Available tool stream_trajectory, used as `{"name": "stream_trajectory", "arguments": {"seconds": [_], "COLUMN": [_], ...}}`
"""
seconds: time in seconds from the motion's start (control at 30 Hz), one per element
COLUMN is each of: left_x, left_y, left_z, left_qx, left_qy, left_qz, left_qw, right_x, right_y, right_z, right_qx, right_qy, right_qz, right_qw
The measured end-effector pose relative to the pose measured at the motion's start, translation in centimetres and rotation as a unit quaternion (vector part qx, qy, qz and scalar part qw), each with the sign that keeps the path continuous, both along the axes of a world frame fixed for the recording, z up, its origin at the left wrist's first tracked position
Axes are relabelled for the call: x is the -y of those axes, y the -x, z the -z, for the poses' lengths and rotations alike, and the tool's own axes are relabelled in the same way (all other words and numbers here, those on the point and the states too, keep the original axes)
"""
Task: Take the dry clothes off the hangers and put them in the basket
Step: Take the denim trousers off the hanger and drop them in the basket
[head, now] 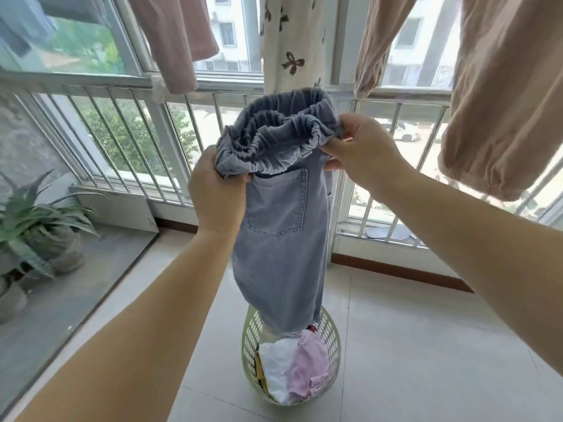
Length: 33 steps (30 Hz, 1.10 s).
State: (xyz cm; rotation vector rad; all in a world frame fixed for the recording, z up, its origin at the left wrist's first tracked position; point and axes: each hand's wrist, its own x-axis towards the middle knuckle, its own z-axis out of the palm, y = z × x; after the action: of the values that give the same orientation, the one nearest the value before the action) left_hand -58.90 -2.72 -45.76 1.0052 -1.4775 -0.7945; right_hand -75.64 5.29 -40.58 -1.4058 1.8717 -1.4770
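Shorts [280,226], centre of frame: faded blue denim with darker blue stitching.
Basket [253,333], bottom centre: pale cream lattice.
Clothes in basket: white [278,370] and pink [309,367].
Curtain [289,41], top centre: cream, dark red-brown bow print.
Hanging garments, upper left [179,41] and right [499,95]: dusty pink.
Plant [33,217], left edge: green.
Floor tiles [426,345], lower right: pale grey-white.

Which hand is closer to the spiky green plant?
Left. The left hand grips the denim shorts on the side toward the plant. The right hand pinches the waistband's far end, farther from the plant.
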Motion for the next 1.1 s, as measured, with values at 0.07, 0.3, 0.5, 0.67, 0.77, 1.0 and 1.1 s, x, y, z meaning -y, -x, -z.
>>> {"name": "stream_trajectory", "arguments": {"seconds": [0.07, 0.3, 0.5, 0.67, 0.77, 1.0, 1.1], "left_x": [0.3, 1.6, 3.3, 4.9, 5.8, 6.6, 6.1], "left_y": [-0.6, -1.5, -1.0, -0.1, 0.5, 1.5, 1.1], "left_z": [0.3, 2.1, 4.6, 7.3, 8.5, 8.8, 8.2], "left_qx": [0.014, 0.034, 0.034, 0.034, 0.034, 0.035, 0.032], "left_qy": [-0.028, -0.128, -0.194, -0.233, -0.241, -0.23, -0.219], "left_qz": [0.01, 0.069, 0.103, 0.132, 0.142, 0.152, 0.157], "left_qw": [0.999, 0.989, 0.975, 0.963, 0.959, 0.961, 0.962], "right_x": [0.6, 0.9, 2.1, 3.3, 3.8, 4.3, 3.8], "right_y": [-0.4, -0.7, -0.8, -0.2, 0.3, 1.0, 0.7], "right_z": [0.6, 2.5, 5.2, 7.6, 8.6, 9.2, 8.8], "right_qx": [-0.044, -0.182, -0.058, -0.063, -0.063, -0.076, -0.068], "right_qy": [-0.035, -0.129, -0.147, -0.158, -0.152, -0.128, -0.119], "right_qz": [0.015, 0.046, 0.026, 0.038, 0.046, 0.072, 0.074], "right_qw": [0.998, 0.974, 0.987, 0.985, 0.985, 0.986, 0.988]}}
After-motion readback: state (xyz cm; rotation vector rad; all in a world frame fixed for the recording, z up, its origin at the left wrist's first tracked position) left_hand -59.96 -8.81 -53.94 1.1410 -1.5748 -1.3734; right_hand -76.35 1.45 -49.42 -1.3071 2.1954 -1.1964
